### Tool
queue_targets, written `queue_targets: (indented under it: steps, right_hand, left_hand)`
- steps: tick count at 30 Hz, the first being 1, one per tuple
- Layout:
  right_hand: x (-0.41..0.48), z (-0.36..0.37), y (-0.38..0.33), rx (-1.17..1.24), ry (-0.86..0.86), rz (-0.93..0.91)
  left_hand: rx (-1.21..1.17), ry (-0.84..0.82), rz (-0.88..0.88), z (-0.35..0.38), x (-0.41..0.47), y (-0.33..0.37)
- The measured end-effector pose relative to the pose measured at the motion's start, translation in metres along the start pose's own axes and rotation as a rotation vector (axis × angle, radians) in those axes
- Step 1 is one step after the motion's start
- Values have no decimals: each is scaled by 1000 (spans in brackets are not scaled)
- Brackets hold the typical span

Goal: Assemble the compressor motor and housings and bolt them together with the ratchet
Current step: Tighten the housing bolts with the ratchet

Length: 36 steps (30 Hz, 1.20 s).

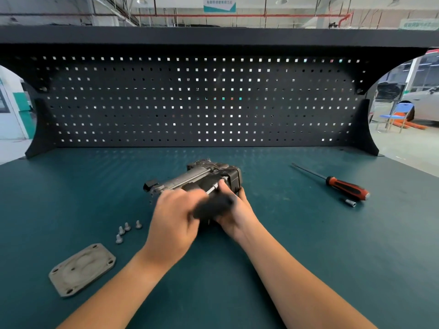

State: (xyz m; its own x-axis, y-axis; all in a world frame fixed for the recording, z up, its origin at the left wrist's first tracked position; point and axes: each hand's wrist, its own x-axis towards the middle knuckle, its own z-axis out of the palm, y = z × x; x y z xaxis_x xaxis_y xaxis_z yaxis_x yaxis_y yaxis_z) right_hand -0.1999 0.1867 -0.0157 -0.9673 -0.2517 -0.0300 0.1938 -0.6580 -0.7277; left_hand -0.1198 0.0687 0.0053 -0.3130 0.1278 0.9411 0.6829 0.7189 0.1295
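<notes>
The grey and black compressor assembly (pixel 202 176) lies on its side in the middle of the green bench. My left hand (pixel 173 217) grips the black ratchet handle (pixel 213 206), which is blurred by motion. The ratchet's silver shaft (pixel 213 188) reaches up to the compressor's right end. My right hand (pixel 234 210) holds the compressor from the near right, thumb by the shaft and fingers curled round the black end housing (pixel 235 178). Several silver bolts (pixel 127 230) stand to the left of my left wrist. A grey cover plate (pixel 82 269) lies flat at the near left.
A screwdriver with an orange and black handle (pixel 346 187) lies on the right side of the bench, with a small silver socket (pixel 351 202) beside it. A black pegboard (pixel 202 100) closes the back of the bench. A blue chair (pixel 396 115) stands beyond at the right.
</notes>
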Motion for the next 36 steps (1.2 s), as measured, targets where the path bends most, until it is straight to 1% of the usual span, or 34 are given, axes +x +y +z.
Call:
queue_targets:
  steps: [1,2,3,5,8,10,13,17,18,20,21,23,27,28,29,30,31,32,34,35,36]
  right_hand:
    - [-2,0,-1,-7,4,11]
    - [-3,0,-3,-20,11,23]
    - [-4,-1,-3,-29,19,29]
    - [-5,-1,-5,-36,27,22]
    - [-5,0,-5,-137,62,-5]
    - [-4,1,-4,-166,81,-23]
    - [0,1,-4,-110,68,-27]
    - [4,-4,-3,-138,31,-32]
    - [5,-6,-3,-142,17,-35]
    - [5,-7,-3,-137,1,-40]
    - [6,-7,-4,-127,0,-40]
    - [6,-6,-5,-105,8,-29]
    - [6,-6,-4,-96,27,-11]
    - [6,-6,-4,-96,24,-13]
    - [6,-6,-5,-94,20,-14]
    - [6,-7,-5,-93,20,-16]
    - [6,-7,-5,-90,18,-18]
    - [7,-8,-5,-85,14,-21]
    - [6,-8,-6,-69,10,-22]
    - [5,-8,-6,-63,7,-21]
    - [5,-9,-7,-59,3,-20]
  left_hand:
    - [55,-91,142,0,-2,-2]
    - [84,-143,211,1,-2,-3]
    - [90,-155,224,1,-2,-3]
    - [70,-144,187,2,-4,-2]
    - [67,-133,186,5,-6,-2]
    - [54,-117,154,7,-6,0]
    - [-24,-111,-2,7,-8,3]
    - [-228,-36,-332,10,-12,5]
    - [-282,-11,-389,11,-11,6]
    - [-341,48,-451,11,-7,10]
    - [-363,82,-489,10,-4,12]
    - [-432,188,-637,10,3,13]
    - [-712,492,-1117,18,12,7]
    - [-769,534,-1197,19,14,7]
    - [-759,535,-1205,19,15,8]
    - [-672,491,-1120,18,15,8]
    - [-533,411,-940,15,14,9]
    - [-380,291,-684,11,13,10]
    - [-78,-53,-80,2,8,3]
    - [82,-194,210,0,5,-4]
    - [219,-291,400,-2,4,-10]
